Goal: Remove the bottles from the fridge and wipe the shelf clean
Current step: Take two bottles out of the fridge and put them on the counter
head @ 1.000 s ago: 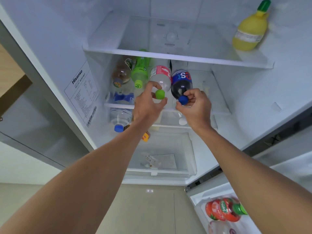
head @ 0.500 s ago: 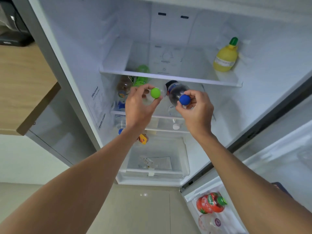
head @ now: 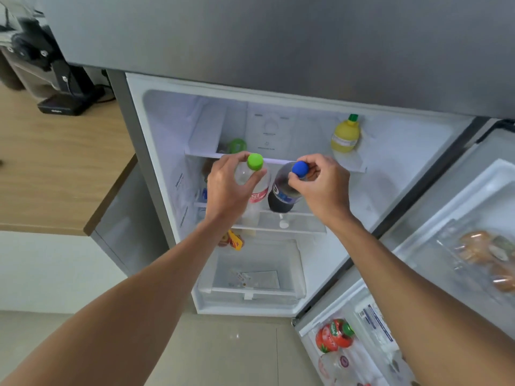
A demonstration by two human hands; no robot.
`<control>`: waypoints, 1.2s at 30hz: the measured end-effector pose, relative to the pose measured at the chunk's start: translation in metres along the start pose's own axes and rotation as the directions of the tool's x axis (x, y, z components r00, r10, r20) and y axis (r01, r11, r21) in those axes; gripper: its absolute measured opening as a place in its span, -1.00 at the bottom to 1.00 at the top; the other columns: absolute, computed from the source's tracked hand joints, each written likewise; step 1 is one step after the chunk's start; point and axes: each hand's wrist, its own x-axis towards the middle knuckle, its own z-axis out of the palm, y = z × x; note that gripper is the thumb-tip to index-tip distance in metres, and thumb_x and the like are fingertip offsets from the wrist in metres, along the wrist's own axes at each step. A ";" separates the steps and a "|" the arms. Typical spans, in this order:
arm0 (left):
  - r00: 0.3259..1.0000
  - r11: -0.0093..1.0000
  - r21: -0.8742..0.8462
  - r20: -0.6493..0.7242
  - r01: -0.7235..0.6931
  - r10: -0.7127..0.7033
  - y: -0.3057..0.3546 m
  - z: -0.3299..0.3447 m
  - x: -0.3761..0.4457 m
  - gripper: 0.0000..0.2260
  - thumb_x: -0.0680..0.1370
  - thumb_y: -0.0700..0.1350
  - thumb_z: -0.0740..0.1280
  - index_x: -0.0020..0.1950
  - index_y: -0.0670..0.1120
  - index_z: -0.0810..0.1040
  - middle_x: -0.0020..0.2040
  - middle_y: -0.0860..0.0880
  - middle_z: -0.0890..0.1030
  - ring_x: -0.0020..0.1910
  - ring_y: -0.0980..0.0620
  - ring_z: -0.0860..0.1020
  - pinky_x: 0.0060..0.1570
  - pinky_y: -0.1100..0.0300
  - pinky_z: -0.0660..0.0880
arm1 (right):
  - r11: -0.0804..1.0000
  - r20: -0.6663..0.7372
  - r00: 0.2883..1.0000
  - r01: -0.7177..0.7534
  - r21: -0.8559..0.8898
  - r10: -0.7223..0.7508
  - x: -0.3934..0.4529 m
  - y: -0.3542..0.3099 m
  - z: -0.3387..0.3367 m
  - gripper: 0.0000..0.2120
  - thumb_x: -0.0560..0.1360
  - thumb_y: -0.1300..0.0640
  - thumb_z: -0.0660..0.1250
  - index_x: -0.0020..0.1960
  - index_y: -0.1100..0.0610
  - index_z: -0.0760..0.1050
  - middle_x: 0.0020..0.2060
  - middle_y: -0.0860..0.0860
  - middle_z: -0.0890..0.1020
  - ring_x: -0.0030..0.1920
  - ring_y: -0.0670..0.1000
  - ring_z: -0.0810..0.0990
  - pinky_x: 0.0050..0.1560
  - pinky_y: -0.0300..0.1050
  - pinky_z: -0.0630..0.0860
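Note:
My left hand grips the neck of a clear bottle with a green cap and red label. My right hand pinches the blue cap of a dark cola bottle. Both bottles hang upright in front of the open fridge, at the level of the middle shelf. Behind my left hand a green bottle shows through the upper glass shelf, and other bottles on the middle shelf are mostly hidden. A yellow lemon-shaped bottle stands on the upper shelf at the right.
A clear crisper drawer sits at the fridge bottom. The open door at the right holds red juice bottles and a food pack. A wooden counter lies left. The grey freezer door looms above.
Both hands have drawn the two bottles out of the middle shelf and lifted them upright. The view has pulled back and up from the fridge.

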 end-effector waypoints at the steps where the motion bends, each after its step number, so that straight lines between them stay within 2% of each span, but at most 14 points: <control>1: 1.000 1.000 0.009 0.009 0.006 -0.006 0.004 -0.005 0.001 -0.61 0.49 0.18 0.49 0.22 0.01 0.65 0.12 0.08 0.65 0.15 0.01 0.58 0.18 -0.04 0.53 | 1.000 0.012 1.000 -0.015 0.007 0.015 0.000 -0.004 -0.004 -0.75 0.28 0.12 0.55 -0.05 0.02 0.64 -0.16 -0.03 0.67 -0.16 0.02 0.63 -0.05 0.01 0.62; 4: 0.999 0.999 0.034 0.039 0.028 -0.030 0.012 -0.022 0.002 -0.59 0.48 0.23 0.49 0.21 0.04 0.65 0.12 0.09 0.65 0.14 0.02 0.58 0.19 -0.04 0.55 | 0.996 0.069 0.994 -0.086 0.015 0.085 -0.003 -0.014 -0.014 -0.76 0.28 0.06 0.56 -0.06 -0.02 0.65 -0.18 -0.06 0.69 -0.17 -0.02 0.66 -0.05 -0.03 0.65; 8: 0.991 0.996 0.021 0.099 0.089 -0.091 0.027 -0.059 0.000 -0.57 0.44 0.24 0.52 0.21 0.05 0.67 0.09 0.10 0.69 0.06 0.10 0.64 0.16 0.02 0.61 | 0.987 0.218 0.963 -0.152 -0.046 0.158 -0.019 -0.035 -0.030 -0.75 0.28 0.09 0.60 -0.05 0.02 0.69 -0.23 -0.09 0.72 -0.22 -0.09 0.69 -0.09 -0.20 0.65; 11: 0.979 0.992 -0.006 0.160 0.127 -0.125 0.040 -0.096 -0.009 -0.57 0.45 0.15 0.57 0.23 -0.02 0.68 0.10 0.08 0.71 0.00 0.21 0.64 0.13 0.27 0.61 | 0.981 0.332 0.923 -0.185 -0.067 0.196 -0.039 -0.054 -0.041 -0.74 0.26 0.12 0.62 -0.07 0.04 0.70 -0.26 -0.11 0.71 -0.27 -0.15 0.67 -0.18 -0.33 0.57; 13: 0.977 0.990 -0.009 0.163 0.138 -0.135 0.046 -0.121 -0.018 -0.59 0.45 0.10 0.57 0.23 -0.06 0.68 0.08 0.10 0.70 -0.04 0.31 0.61 0.00 0.51 0.53 | 0.978 0.386 0.899 -0.196 -0.072 0.209 -0.051 -0.070 -0.047 -0.73 0.23 0.12 0.63 -0.09 0.06 0.71 -0.29 -0.13 0.71 -0.34 -0.24 0.62 -0.26 -0.45 0.50; 14: 0.979 0.990 -0.012 0.154 0.137 -0.134 0.049 -0.133 -0.021 -0.59 0.45 0.09 0.57 0.22 -0.06 0.68 0.07 0.10 0.70 -0.04 0.33 0.60 -0.04 0.55 0.50 | 0.978 0.401 0.892 -0.199 -0.069 0.210 -0.056 -0.080 -0.050 -0.73 0.22 0.12 0.63 -0.09 0.07 0.71 -0.29 -0.13 0.72 -0.36 -0.24 0.62 -0.28 -0.47 0.49; 16: 0.983 0.992 -0.011 0.135 0.124 -0.121 0.052 -0.158 -0.028 -0.59 0.45 0.11 0.57 0.22 -0.04 0.69 0.07 0.11 0.70 -0.03 0.31 0.61 -0.02 0.48 0.52 | 0.980 0.428 0.882 -0.190 -0.065 0.199 -0.063 -0.104 -0.055 -0.72 0.21 0.11 0.63 -0.10 0.06 0.72 -0.29 -0.13 0.73 -0.32 -0.22 0.66 -0.26 -0.47 0.52; 18: 0.986 0.994 0.006 0.128 0.108 -0.108 0.056 -0.185 -0.032 -0.60 0.44 0.14 0.57 0.20 -0.01 0.69 0.07 0.12 0.69 -0.01 0.25 0.63 0.01 0.34 0.58 | 0.984 0.448 0.877 -0.166 -0.058 0.175 -0.067 -0.132 -0.059 -0.74 0.21 0.09 0.63 -0.11 0.03 0.71 -0.29 -0.14 0.73 -0.28 -0.17 0.68 -0.21 -0.38 0.57; 20: 0.985 0.995 0.037 0.142 0.091 -0.095 0.059 -0.212 -0.032 -0.58 0.44 0.15 0.57 0.21 -0.01 0.68 0.08 0.09 0.69 0.00 0.17 0.65 0.00 0.31 0.59 | 0.988 0.451 0.880 -0.150 -0.040 0.151 -0.068 -0.161 -0.061 -0.75 0.20 0.07 0.63 -0.13 0.02 0.71 -0.30 -0.14 0.73 -0.25 -0.14 0.69 -0.15 -0.28 0.62; 24: 0.984 0.991 0.100 0.149 0.085 -0.100 0.057 -0.273 -0.026 -0.53 0.44 0.17 0.56 0.25 -0.06 0.67 0.07 0.07 0.70 0.00 0.13 0.66 -0.01 0.24 0.63 | 0.994 0.433 0.896 -0.108 0.004 0.096 -0.066 -0.222 -0.058 -0.79 0.22 0.07 0.62 -0.17 0.01 0.71 -0.32 -0.13 0.72 -0.26 -0.12 0.68 -0.13 -0.21 0.63; 26: 0.985 0.988 0.140 0.146 0.071 -0.091 0.052 -0.305 -0.020 -0.54 0.45 0.19 0.54 0.22 -0.04 0.68 0.04 0.09 0.71 0.00 0.18 0.66 -0.03 0.16 0.66 | 0.997 0.432 0.900 -0.074 0.018 0.059 -0.064 -0.254 -0.051 -0.80 0.24 0.07 0.62 -0.16 0.03 0.72 -0.31 -0.12 0.72 -0.24 -0.11 0.69 -0.13 -0.22 0.61; 30: 0.989 0.974 0.224 0.126 0.043 -0.073 0.043 -0.367 -0.006 -0.55 0.45 0.22 0.52 0.23 -0.02 0.68 0.04 0.09 0.72 0.02 0.16 0.67 -0.07 0.13 0.66 | 0.997 0.412 0.911 -0.023 0.069 -0.008 -0.058 -0.318 -0.029 -0.86 0.27 0.10 0.59 -0.18 0.03 0.71 -0.30 -0.10 0.72 -0.23 -0.10 0.67 -0.18 -0.31 0.54; 33: 0.994 0.964 0.263 0.085 0.044 -0.068 0.038 -0.404 0.011 -0.55 0.45 0.21 0.52 0.23 -0.02 0.69 0.01 0.11 0.71 0.01 0.17 0.67 -0.03 0.09 0.66 | 0.993 0.375 0.926 0.008 0.117 -0.051 -0.050 -0.357 -0.006 -0.84 0.26 0.07 0.59 -0.17 0.04 0.72 -0.29 -0.06 0.73 -0.18 -0.05 0.70 -0.07 -0.12 0.64; 36: 0.998 0.959 0.281 0.037 0.041 -0.053 0.029 -0.431 0.037 -0.53 0.45 0.21 0.52 0.26 -0.02 0.67 0.02 0.09 0.70 0.02 0.14 0.66 0.01 0.08 0.65 | 0.987 0.326 0.943 0.013 0.162 -0.066 -0.040 -0.385 0.022 -0.81 0.28 0.06 0.60 -0.13 0.07 0.72 -0.27 -0.05 0.73 -0.18 -0.02 0.70 -0.04 -0.05 0.66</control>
